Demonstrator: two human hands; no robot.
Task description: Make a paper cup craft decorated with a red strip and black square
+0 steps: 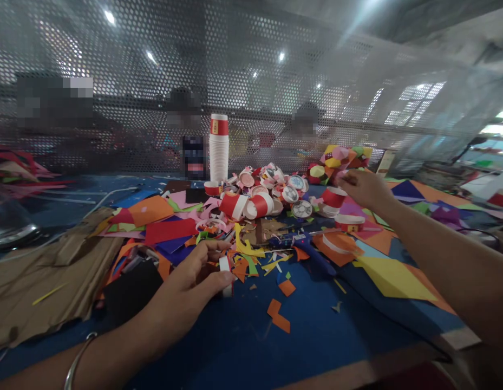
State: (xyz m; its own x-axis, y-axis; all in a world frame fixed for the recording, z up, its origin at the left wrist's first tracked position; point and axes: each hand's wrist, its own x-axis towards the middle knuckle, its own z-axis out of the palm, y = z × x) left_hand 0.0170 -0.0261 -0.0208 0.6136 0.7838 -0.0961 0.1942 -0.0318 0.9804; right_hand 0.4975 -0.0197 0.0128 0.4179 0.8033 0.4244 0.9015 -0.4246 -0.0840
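My left hand [190, 284] is low at centre-left, its thumb and fingers closed around a cut paper cup piece [226, 265], white with a red edge. Reaching to the back right, my right hand [365, 188] has its fingers pinched together. Something pinkish shows at its fingertips, but I cannot make out what it is. Just below that hand stands a red and white paper cup [333, 198], and behind it lies a bunch of coloured paper shapes [344, 158]. A blue glue gun [316, 254] rests on the table between my hands.
Cut cup bottoms [289, 194] and paper scraps are heaped mid-table. A tall stack of paper cups [219, 151] stands behind. Cardboard [72, 271] lies left, yellow paper [397, 277] right. The glue gun's cord [381, 311] crosses the front. A perforated screen [251, 81] rises behind, with people beyond.
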